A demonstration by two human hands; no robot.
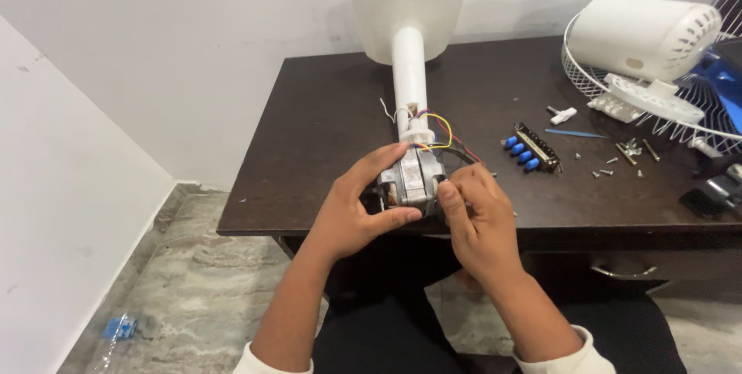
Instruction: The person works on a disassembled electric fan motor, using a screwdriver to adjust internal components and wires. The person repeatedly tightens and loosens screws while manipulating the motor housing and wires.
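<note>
A small metal fan motor [412, 177] sits at the near edge of a dark brown table [325, 134], joined by coloured wires [442, 134] to a white fan stand [408, 57] lying on the table. My left hand [357, 208] grips the motor from the left, thumb under it and fingers over the top. On the motor's right side, my right hand [475, 215] pinches with thumb and fingertips; what it pinches is too small to see.
A black switch block with blue buttons [530, 149] lies to the right, with loose screws [618, 161] beyond it. A white motor cover [645, 34] rests in a wire fan guard [699, 123] at the far right. A plastic bottle [120, 328] lies on the marble floor.
</note>
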